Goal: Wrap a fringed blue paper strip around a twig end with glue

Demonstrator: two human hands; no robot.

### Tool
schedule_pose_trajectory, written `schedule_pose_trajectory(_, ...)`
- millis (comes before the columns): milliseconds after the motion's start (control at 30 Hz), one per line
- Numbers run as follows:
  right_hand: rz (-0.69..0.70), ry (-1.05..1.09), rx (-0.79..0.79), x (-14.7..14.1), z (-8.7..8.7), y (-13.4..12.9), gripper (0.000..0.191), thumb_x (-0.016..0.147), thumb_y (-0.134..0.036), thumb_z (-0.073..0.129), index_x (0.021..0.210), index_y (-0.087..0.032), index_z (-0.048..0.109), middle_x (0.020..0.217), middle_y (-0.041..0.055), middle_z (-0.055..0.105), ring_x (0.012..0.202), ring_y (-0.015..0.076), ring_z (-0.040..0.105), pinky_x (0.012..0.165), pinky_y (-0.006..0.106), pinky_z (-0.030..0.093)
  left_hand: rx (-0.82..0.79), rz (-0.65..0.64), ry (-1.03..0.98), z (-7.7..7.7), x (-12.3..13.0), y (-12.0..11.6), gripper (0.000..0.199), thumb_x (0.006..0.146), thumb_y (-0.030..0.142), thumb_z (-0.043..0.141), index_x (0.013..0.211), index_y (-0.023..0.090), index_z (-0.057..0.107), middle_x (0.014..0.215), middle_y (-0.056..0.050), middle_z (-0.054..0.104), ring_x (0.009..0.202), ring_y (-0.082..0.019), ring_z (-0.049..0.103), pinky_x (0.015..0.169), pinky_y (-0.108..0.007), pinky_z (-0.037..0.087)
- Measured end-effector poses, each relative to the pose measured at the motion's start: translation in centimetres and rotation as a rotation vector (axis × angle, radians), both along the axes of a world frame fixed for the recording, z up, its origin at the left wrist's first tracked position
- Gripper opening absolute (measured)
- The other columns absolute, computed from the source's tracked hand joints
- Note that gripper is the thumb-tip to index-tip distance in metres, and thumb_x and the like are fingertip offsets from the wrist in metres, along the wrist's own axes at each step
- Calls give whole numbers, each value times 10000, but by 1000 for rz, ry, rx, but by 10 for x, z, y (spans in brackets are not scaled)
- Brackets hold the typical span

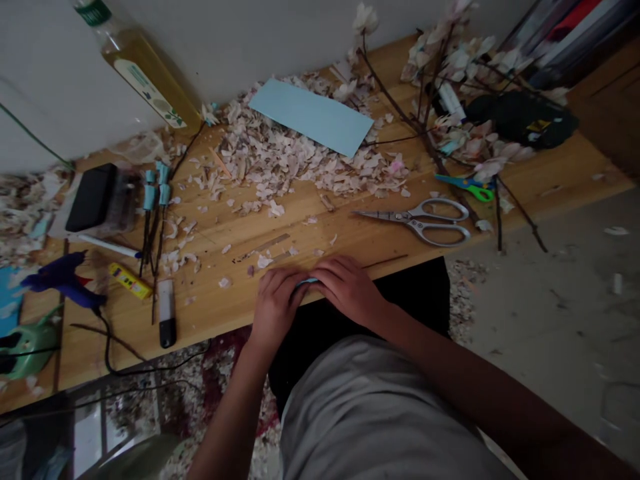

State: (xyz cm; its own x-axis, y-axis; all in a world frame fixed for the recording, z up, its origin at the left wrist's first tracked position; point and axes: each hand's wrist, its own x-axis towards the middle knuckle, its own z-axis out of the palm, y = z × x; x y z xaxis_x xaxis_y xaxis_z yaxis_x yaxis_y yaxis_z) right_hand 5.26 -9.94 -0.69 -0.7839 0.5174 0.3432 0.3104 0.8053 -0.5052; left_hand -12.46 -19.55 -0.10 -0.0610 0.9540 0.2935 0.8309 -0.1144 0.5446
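Left hand point(275, 301) and right hand point(350, 288) are both gripping a small blue piece point(307, 281) between them at the table's point(210, 317) front edge. Sound handling is likely requiring even fingertip pressure, keeping it straight.

Wooden table point(210, 307), scattered pale petals point(295, 160), metal scissors point(403, 216), yellow cutter point(130, 280), purple-blue glue gun point(70, 279)

Plain pale grey wall point(240, 33), light wooden table point(200, 317) with visible grain set along it, littered grey floor point(555, 313) at right, brown wooden furniture point(605, 93) near the upper right corner, dim light.
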Motion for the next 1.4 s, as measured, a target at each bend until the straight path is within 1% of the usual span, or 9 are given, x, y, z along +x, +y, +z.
schedule_pose_trajectory(167,-16,32,-44,-3,-5,4,135,999,-287,601,1040,-220,710,1019,60,722,1001,224,615,914,394,482,-17,-18,3,1,-12,-3,177,953,272,641,1117,217,680,1079,-63,712,1033,-217,624,946,-417,487)
schedule_pose_trajectory(333,6,27,-57,-1,-5,5,124,1002,-287,594,1051,-210,677,1043,61,712,1009,224,613,936,394,473,-16,24,-1,3,-27,-11,138,950,254,643,1073,221,695,1035,-54,716,1007,-214,634,1047,-492,441)
schedule_pose_trajectory(467,16,29,-69,-1,-4,6,105,993,-278,604,1050,-209,658,1053,72,707,1016,233,618,936,407,477,-11,24,-66,2,-32,-16,158,956,229,627,1101,221,687,1080,-60,701,1054,-213,627,1117,-518,394)
schedule_pose_trajectory(667,51,-2,-81,1,0,5,99,984,-253,615,1073,-215,639,1065,65,724,1009,235,631,930,412,478,-76,50,4,-1,-27,-16,354,879,340,730,1210,236,664,1144,-80,659,1110,-266,588,1102,-525,399)
schedule_pose_trajectory(833,22,-5,-104,2,-3,3,98,973,-219,628,1070,-227,642,1042,58,730,999,233,641,928,424,494,-134,43,32,3,-22,-17,366,860,448,730,1152,233,681,1151,-76,647,1131,-289,552,1118,-549,368)
schedule_pose_trajectory(933,20,11,-83,1,-5,2,157,948,-199,661,1099,-242,646,1034,51,736,985,233,652,907,428,507,-173,35,13,6,-18,-18,421,853,503,722,1166,227,662,1172,-64,638,1162,-283,536,1171,-552,304)
schedule_pose_trajectory(1000,16,26,-85,-1,-6,2,192,932,-182,679,1107,-256,651,1027,44,740,975,231,660,892,426,518,-177,61,5,6,-14,-16,374,881,497,692,1131,220,661,1157,-57,639,1159,-275,536,1191,-549,269)
schedule_pose_trajectory(1133,-10,15,-139,-2,-6,1,213,928,-162,670,1111,-269,664,1044,50,730,983,230,665,878,426,530,-156,117,-43,4,-7,-11,272,925,439,650,1054,200,659,1105,-54,658,1117,-265,551,1131,-506,339)
schedule_pose_trajectory(1400,2,-34,-213,0,-3,2,199,921,-156,657,1084,-268,674,1037,54,714,1011,233,653,898,435,518,-107,73,-187,-1,-10,-9,296,912,457,667,995,174,655,1064,-65,702,1103,-269,574,1030,-443,397)
